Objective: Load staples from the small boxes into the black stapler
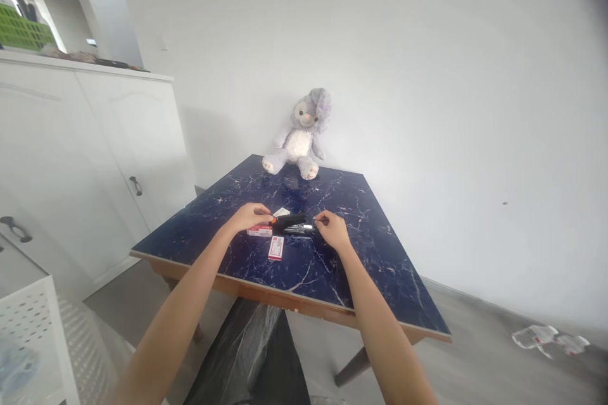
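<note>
Counter (389,266): dark blue with pale, marble-like veining; brown edge
Stuffed toy (299,142): pale lilac-grey, white belly, dark eyes, pinkish nose
Black item (289,221): black, orange at one end
Front box (275,248): white with red markings
Left box (259,231): red and white
Cabinet (95,139): white, dark handles
Crate (26,31): bright green, gridded
Wall (403,76): plain off-white

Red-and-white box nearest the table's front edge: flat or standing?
Flat: the box shows its broad white face up.
</note>
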The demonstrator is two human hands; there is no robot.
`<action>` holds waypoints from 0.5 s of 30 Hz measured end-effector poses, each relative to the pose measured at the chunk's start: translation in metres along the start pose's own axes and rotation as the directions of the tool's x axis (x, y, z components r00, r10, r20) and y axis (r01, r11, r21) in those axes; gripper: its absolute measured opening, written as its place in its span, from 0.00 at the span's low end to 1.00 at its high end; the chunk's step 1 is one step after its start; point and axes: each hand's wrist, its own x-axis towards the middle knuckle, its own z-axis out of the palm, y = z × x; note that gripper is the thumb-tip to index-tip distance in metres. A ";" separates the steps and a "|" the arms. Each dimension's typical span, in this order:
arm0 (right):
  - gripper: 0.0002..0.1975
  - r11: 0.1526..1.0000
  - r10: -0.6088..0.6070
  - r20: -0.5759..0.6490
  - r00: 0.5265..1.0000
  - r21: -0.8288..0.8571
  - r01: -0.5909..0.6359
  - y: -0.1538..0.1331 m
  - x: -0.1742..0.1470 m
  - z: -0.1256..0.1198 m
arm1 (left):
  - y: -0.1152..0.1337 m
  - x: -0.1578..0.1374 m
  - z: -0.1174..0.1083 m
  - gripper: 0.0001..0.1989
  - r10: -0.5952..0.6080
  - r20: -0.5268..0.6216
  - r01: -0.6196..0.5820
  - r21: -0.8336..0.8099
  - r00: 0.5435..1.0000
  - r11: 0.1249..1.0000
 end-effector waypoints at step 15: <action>0.08 0.993 -0.115 0.253 0.961 0.043 0.107 0.004 -0.003 -0.006 | 0.022 -0.044 0.045 0.13 0.280 -0.288 -0.136 0.433 0.916 0.891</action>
